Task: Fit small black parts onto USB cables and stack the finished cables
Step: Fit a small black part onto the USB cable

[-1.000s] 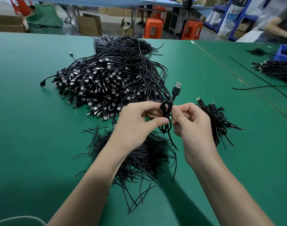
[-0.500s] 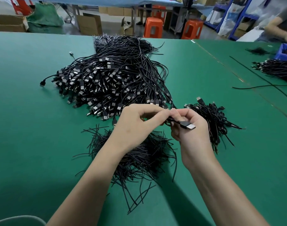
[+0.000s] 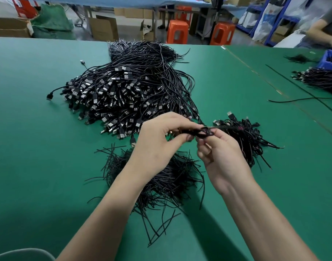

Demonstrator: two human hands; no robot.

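Note:
My left hand [image 3: 159, 140] and my right hand [image 3: 217, 157] meet above the green table [image 3: 39, 157], both pinching one coiled black USB cable [image 3: 202, 131] between thumb and fingers. Its plug is hidden by my fingers. A big heap of black USB cables [image 3: 123, 98] lies beyond my left hand. Thin black tie strips [image 3: 161, 181] form a loose pile under my wrists. To the right of my right hand sits a small stack of bundled cables [image 3: 244, 136].
A second cable pile [image 3: 319, 80] and a blue bin [image 3: 331, 57] sit at the far right, where another person's arm [image 3: 323, 29] works. One long loose cable [image 3: 302, 99] crosses the table there. Orange stools [image 3: 221, 34] and cardboard boxes [image 3: 103, 27] stand beyond the table.
The cable's USB plug pointed up, then swung right across my right hand, and is now tucked out of sight. Both hands stay together and have shifted slightly right toward the small stack.

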